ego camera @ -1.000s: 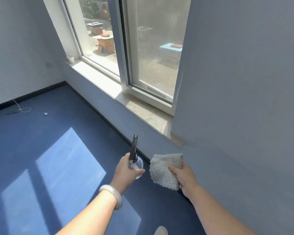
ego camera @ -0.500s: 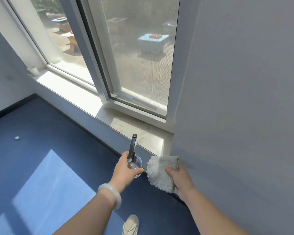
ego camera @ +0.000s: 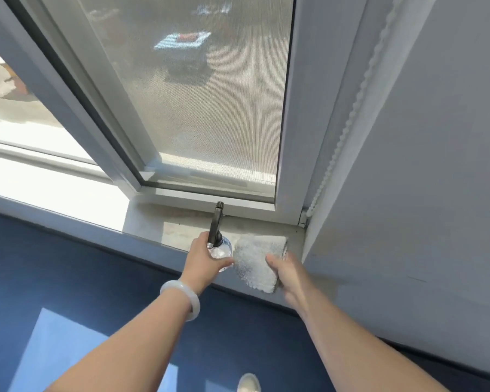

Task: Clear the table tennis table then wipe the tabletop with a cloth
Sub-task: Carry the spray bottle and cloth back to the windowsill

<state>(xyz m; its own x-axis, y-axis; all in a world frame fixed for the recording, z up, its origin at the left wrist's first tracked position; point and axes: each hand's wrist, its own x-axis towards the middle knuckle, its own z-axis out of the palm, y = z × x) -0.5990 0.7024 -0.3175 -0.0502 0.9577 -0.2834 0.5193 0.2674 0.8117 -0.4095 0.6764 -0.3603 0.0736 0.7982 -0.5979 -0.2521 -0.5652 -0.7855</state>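
A bare indoor room: blue floor (ego camera: 68, 278), grey wall (ego camera: 436, 165), screened window (ego camera: 195, 94).

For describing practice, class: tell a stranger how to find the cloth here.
Find the window, then the right end of its sill. There the right hand grips the cloth, beside the spray bottle in the left hand. Unlike the clear, dark-nozzled bottle, it is pale grey and fluffy.

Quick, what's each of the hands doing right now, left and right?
The left hand is closed, gripping the spray bottle.
The right hand is closed, holding the cloth.
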